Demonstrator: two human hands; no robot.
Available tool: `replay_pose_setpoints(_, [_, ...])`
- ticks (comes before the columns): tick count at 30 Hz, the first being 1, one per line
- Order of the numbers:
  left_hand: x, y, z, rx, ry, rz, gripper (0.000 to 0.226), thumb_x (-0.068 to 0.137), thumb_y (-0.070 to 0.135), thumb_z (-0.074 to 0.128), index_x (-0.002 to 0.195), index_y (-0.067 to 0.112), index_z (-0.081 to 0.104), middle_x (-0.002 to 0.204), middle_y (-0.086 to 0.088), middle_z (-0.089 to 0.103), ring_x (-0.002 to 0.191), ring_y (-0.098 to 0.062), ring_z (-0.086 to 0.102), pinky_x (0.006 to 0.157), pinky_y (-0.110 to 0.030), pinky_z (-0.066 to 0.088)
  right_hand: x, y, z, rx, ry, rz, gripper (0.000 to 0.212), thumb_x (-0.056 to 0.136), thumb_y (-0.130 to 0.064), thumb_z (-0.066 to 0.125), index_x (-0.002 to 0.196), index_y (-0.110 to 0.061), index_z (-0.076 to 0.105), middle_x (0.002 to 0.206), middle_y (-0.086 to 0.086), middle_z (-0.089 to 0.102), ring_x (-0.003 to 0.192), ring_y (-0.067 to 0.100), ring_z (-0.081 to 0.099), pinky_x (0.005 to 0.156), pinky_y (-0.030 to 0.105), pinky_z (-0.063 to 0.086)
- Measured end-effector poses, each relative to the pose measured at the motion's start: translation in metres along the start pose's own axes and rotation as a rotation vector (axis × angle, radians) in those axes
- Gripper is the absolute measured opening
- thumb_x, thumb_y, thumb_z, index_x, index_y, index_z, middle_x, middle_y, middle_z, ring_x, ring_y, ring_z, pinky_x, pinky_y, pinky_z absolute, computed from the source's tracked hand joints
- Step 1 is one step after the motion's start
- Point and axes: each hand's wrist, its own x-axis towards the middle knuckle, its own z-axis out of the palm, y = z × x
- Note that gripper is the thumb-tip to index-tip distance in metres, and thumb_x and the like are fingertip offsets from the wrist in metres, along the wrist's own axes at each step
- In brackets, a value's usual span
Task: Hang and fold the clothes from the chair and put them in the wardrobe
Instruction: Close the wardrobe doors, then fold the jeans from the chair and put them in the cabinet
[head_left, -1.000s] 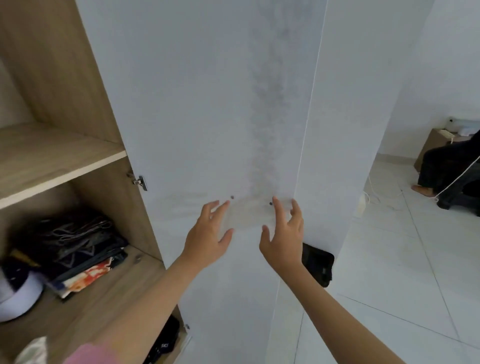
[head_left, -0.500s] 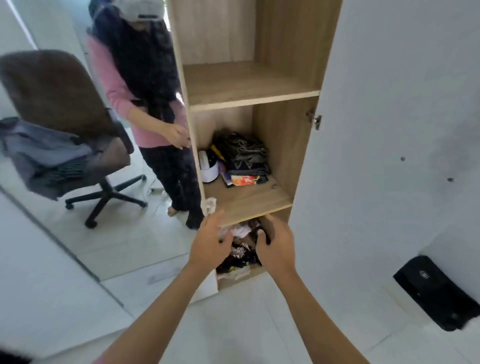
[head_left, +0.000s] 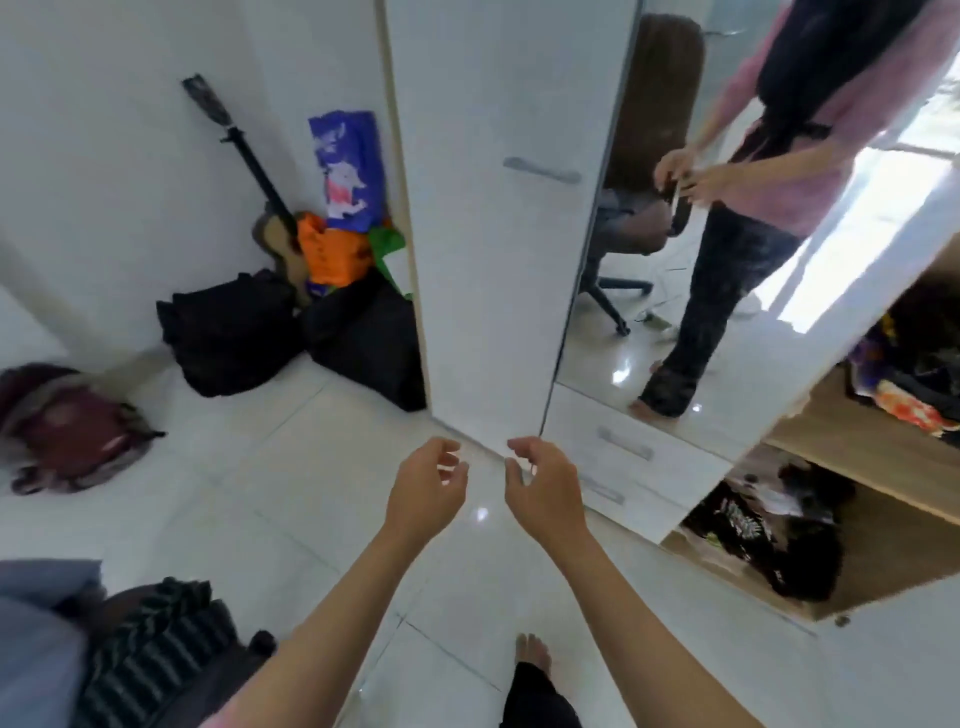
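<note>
While both hang over the floor, left hand (head_left: 426, 488) grip loosely spread, right hand (head_left: 543, 488) alike.

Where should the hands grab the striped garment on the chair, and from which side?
Judging by the head view, take the striped garment at its upper bunched edge near the grey cloth, coming from above and from the right, where the left hand and right hand hover free. It lies crumpled over the chair, so a top pinch should lift it clear.
</note>
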Motion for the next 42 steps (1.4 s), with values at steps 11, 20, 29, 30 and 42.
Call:
replay_pose_setpoints(11, [-0.039, -0.155, -0.144, -0.016, 0.403, -0.497, 0.017, 0.09, 0.021, 0.057, 0.107, 0.017, 0.058, 0.094, 0.003, 0.063, 0.076, -0.007, 0.059, 0.066, -0.019, 0.047, 0.008, -0.116, 0.209, 0.032, -0.706, -0.33, 0.024, 0.091, -0.017, 0.055, 0.113, -0.02, 0.063, 0.112, -0.004, 0.062, 0.098, 0.011, 0.059, 0.086, 0.024, 0.05])
replay_pose_setpoints(20, [-0.082, -0.247, -0.209, -0.095, 0.761, -0.959, 0.008, 0.089, 0.014, 0.055, 0.096, 0.013, 0.06, 0.079, 0.006, 0.057, 0.083, -0.015, 0.056, 0.073, -0.02, 0.039, -0.006, -0.204, 0.365, -0.035, -1.245, -0.678, 0.026, 0.092, -0.017, 0.052, 0.115, -0.019, 0.062, 0.111, -0.003, 0.062, 0.097, 0.01, 0.059, 0.083, 0.021, 0.048])
replay_pose_setpoints(29, [-0.149, -0.299, -0.213, -0.402, 1.065, -1.315, 0.019, 0.092, 0.019, 0.056, 0.11, 0.013, 0.058, 0.088, 0.002, 0.056, 0.077, -0.012, 0.054, 0.06, -0.018, 0.038, -0.07, -0.236, 0.459, -0.135, -1.69, -0.918, 0.023, 0.093, -0.016, 0.053, 0.114, -0.013, 0.064, 0.11, 0.003, 0.065, 0.1, 0.014, 0.061, 0.089, 0.026, 0.05])
replay_pose_setpoints(30, [-0.153, -0.306, -0.213, -0.452, 1.123, -1.34, 0.02, 0.091, 0.018, 0.057, 0.109, 0.012, 0.059, 0.087, 0.002, 0.056, 0.079, -0.013, 0.055, 0.063, -0.02, 0.039, -0.077, -0.238, 0.469, -0.173, -1.738, -0.936, 0.024, 0.094, -0.016, 0.053, 0.115, -0.013, 0.063, 0.112, 0.003, 0.065, 0.104, 0.015, 0.06, 0.09, 0.024, 0.049])
replay_pose_setpoints(42, [-0.183, -0.377, -0.224, -1.195, 1.812, -1.407, 0.013, 0.086, 0.013, 0.064, 0.098, 0.008, 0.06, 0.108, -0.015, 0.064, 0.09, -0.023, 0.057, 0.079, -0.028, 0.044, -0.152, -0.269, 0.597, -0.727, -1.985, -1.332, 0.047, 0.092, -0.028, 0.053, 0.137, -0.026, 0.044, 0.133, -0.001, 0.052, 0.099, 0.015, 0.056, 0.095, 0.031, 0.046])
